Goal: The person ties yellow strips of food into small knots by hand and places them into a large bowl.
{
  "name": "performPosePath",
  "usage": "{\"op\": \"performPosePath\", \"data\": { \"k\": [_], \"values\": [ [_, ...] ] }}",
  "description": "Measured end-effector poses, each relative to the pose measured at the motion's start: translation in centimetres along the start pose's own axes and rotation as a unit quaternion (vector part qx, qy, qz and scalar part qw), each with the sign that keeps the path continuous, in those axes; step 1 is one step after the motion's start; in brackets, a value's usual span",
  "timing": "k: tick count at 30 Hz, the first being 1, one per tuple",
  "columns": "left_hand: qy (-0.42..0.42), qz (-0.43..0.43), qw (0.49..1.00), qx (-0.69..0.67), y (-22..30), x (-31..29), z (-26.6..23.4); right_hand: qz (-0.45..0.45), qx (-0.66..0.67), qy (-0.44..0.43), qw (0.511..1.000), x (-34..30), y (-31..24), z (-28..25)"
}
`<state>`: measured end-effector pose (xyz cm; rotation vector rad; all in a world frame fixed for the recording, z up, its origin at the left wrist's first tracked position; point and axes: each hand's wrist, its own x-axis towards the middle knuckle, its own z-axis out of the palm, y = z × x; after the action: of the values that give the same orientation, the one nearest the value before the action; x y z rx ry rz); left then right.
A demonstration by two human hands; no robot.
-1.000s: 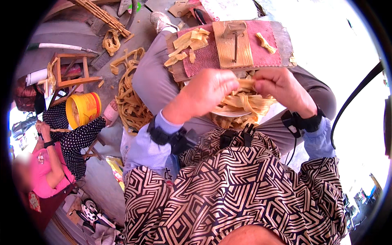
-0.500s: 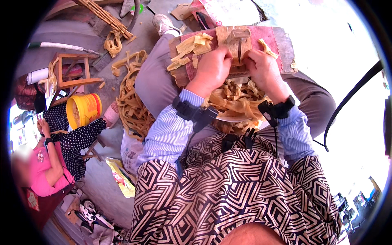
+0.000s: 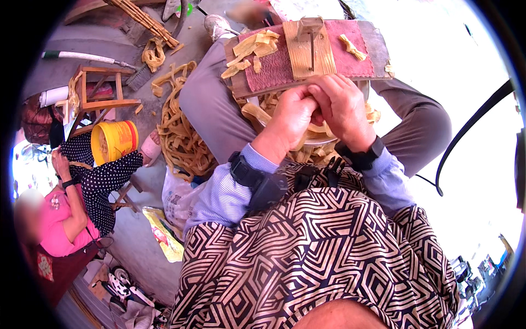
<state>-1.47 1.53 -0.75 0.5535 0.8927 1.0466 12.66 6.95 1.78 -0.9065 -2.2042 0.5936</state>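
Note:
My left hand [image 3: 291, 116] and my right hand [image 3: 342, 109] meet at the near edge of the board [image 3: 236, 82] across my knees. Both have curled fingers pressed together; whatever lies between them is hidden. Just beyond them on the board is a wooden block [image 3: 293, 54] with a slot and a raised piece at its far end. It rests on a red cloth [image 3: 271, 68]. Folded tan strips [image 3: 256, 46] lie left of the block, and a knotted tan strip [image 3: 352, 47] lies to its right. Below my hands, more tan strips [image 3: 256, 114] fill a pale basin, partly covered.
A heap of long tan strips [image 3: 183, 131] lies on the floor by my left leg. Further left, a seated person in pink [image 3: 71, 214] has a yellow bucket [image 3: 118, 142] at the lap. A wooden stool [image 3: 112, 103], a brush [image 3: 137, 79] and a bundle of sticks [image 3: 139, 22] are beyond.
Both hands have drawn back from the slotted block toward me and come together below the board's near edge. The block now shows uncovered, and the board appears higher in the picture.

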Motion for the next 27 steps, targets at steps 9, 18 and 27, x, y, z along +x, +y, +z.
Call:
{"op": "performPosePath", "data": {
  "k": [9,18,27],
  "values": [
    [-0.017,-0.109,0.972,0.206,6.3,-3.4,2.0,0.132,0.037,0.006,0.991,1.6,3.2,-4.9],
    [-0.029,-0.073,0.995,0.060,7.4,-1.0,3.7,0.077,0.031,0.025,0.996,2.5,0.2,-2.8],
    [-0.022,0.159,0.963,0.216,4.4,0.6,1.6,0.309,0.587,-0.158,0.731,0.5,-4.9,-5.2]
  ]
}}
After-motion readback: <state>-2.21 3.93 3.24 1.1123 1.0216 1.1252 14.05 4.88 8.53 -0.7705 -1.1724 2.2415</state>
